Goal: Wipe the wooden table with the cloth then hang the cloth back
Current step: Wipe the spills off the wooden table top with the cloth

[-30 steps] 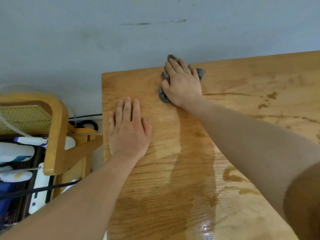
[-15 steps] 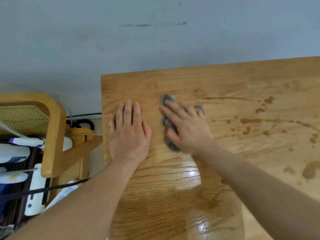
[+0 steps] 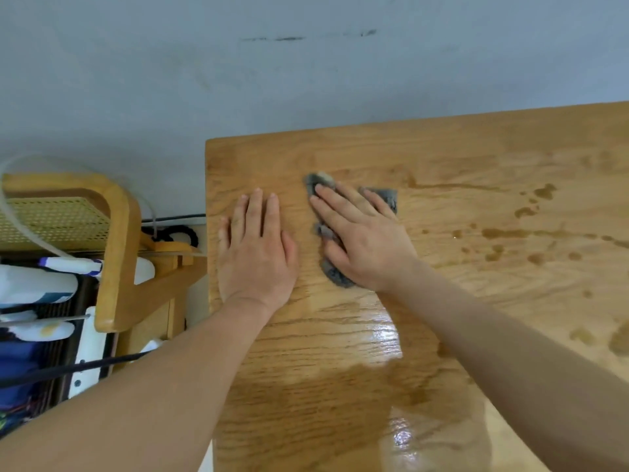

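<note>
Since a second ago, right hand (image 3: 366, 241) has dragged the grey cloth (image 3: 335, 272) back from the table's far edge to mid-surface, now just beside the left hand (image 3: 257, 253). Right hand lies flat on the cloth, fingers spread and pressing it down, not gripping; cloth edges show past fingertips and palm. Left hand unmoved, palm down on the bare wooden table (image 3: 476, 158), fingers straight and close together, holding nothing. Wet streaks and droplets (image 3: 500, 233) lie right of the cloth. Wooden chair (image 3: 115, 253) stands left of the table.
</note>
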